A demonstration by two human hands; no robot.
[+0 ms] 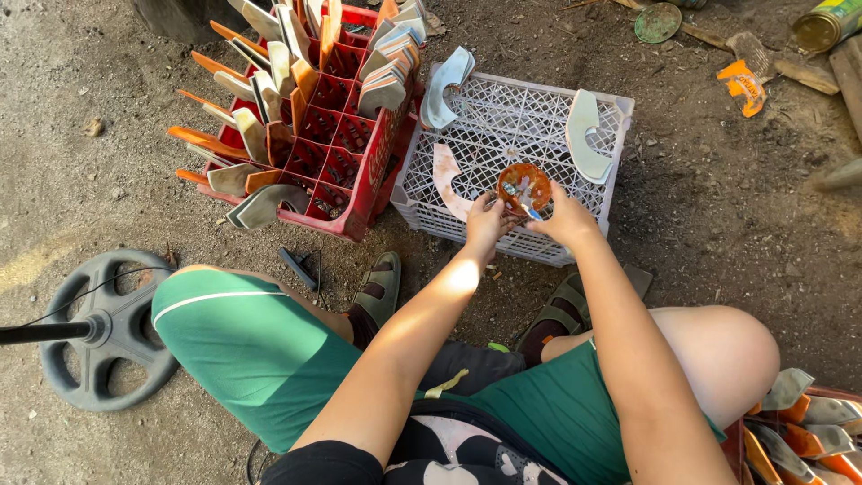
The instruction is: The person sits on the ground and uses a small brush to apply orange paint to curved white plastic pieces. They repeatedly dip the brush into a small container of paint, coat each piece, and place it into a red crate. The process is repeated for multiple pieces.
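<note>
We sit low on the dirt ground (718,224), knees spread, both arms stretched forward over the near rim of a white plastic crate (525,117) turned bottom up. Our left hand (485,218) comes in from below with the wrist bent slightly, its fingers curled and pinching the left edge of a small round orange dish (523,186). Our right hand (564,218) meets it from the other side; its fingers are narrow, closed on a thin brush or stick (531,212) whose tip touches the dish's lower edge. The dish hangs just above the crate's lattice top, near its front edge, held between the two hands.

On the white crate we count three curved, hook-shaped flat pieces: a grey one (446,85) leaning at the back-left corner, a pale one (585,135) toward the right side, and a pinkish one (446,180) lying near the left hand. Touching the white crate on its left stands one red compartment crate (373,171), packed with many similar pieces, orange and grey, standing on end; they overlap too much for us to count them exactly. One more curved grey piece (265,205) rests across its front corner.

Two sandals (377,292) sit on our feet just before the white crate. One dark grey wheel-shaped base (103,332) with a pole lies on the ground at far left. At the lower right edge another heap of orange and grey pieces (799,427) shows, only partly in view.
</note>
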